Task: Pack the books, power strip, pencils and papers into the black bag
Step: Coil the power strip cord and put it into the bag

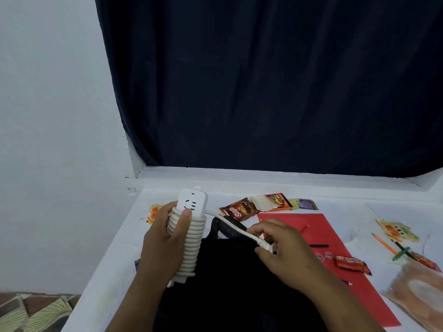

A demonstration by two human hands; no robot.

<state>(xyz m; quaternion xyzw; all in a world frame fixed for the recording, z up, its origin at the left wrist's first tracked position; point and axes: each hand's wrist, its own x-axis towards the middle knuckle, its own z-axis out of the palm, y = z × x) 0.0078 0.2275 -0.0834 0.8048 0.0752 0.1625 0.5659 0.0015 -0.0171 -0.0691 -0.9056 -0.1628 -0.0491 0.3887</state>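
With your left hand (167,238) gripping the coiled power strip (188,232) and your right hand (280,245) pinching its plug end (265,244), tuck the loose tail under a coil before lowering it into the black bag (230,283).

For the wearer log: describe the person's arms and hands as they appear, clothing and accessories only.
Both forearms are bare as far as the frame shows; no sleeve or cuff reaches into view. The left hand and the right hand wear no gloves. No ring, watch, bracelet or bandage is visible on the fingers or wrists. The nails are short and unpainted.
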